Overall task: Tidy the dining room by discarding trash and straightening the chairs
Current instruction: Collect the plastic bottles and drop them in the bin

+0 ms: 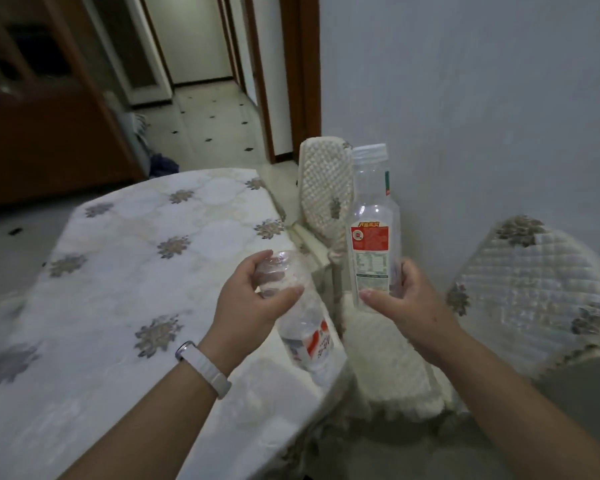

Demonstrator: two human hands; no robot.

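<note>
My left hand point(248, 301) grips a clear plastic bottle with a red and white label point(307, 336), tilted with its base up, over the table's right edge. My right hand point(407, 306) holds a taller clear bottle with a red label point(373, 220) upright by its lower part, white cap on top. Both bottles look empty. Behind them a chair with a cream quilted cover point(321, 188) stands against the table's right side. A second covered chair point(534, 289) stands at the right, near the wall.
The table point(129, 271) has a white cloth with grey flower motifs. A dark wooden cabinet point(49, 133) stands at the left. A tiled hallway point(215, 112) leads away past a wooden door frame point(300, 81). A pale wall point(465, 98) fills the right.
</note>
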